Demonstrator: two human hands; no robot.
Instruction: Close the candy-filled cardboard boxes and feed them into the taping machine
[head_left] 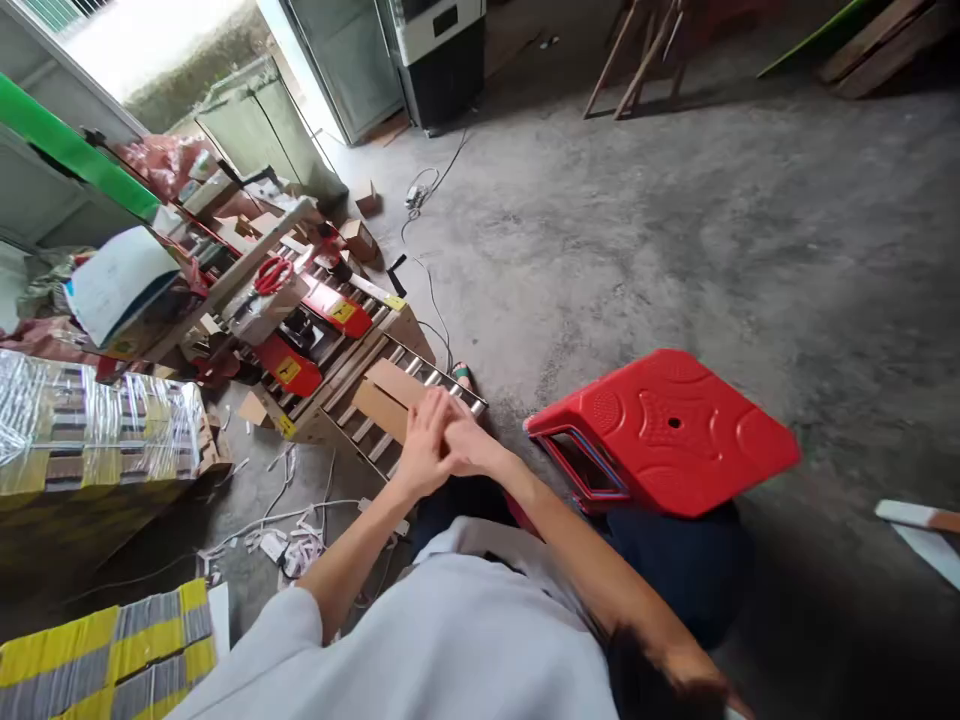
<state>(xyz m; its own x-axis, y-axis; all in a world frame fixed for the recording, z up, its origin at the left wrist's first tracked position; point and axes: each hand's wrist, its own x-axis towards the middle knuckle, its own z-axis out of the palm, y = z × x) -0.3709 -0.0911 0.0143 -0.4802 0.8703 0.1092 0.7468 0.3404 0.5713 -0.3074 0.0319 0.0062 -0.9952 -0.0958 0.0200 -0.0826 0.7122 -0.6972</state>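
Note:
My left hand (424, 447) and my right hand (466, 438) are clasped together in front of my body, fingers closed against each other. I see no object in either one. Just beyond them a brown cardboard box (384, 405) lies on a short roller conveyor (362, 432); the hands overlap its near end in view, and I cannot tell whether they touch it. The conveyor leads from a carton sealing machine with red guards (289, 368). Red-handled scissors (273, 275) lie on top of the machine.
To the right stands a red plastic stool (675, 425). Bundled flat cardboard (112, 650) and a wrapped stack (97, 420) stand at the left. Cables and a power strip (386, 515) lie on the floor near the conveyor. An air cooler (442, 60) stands at the back.

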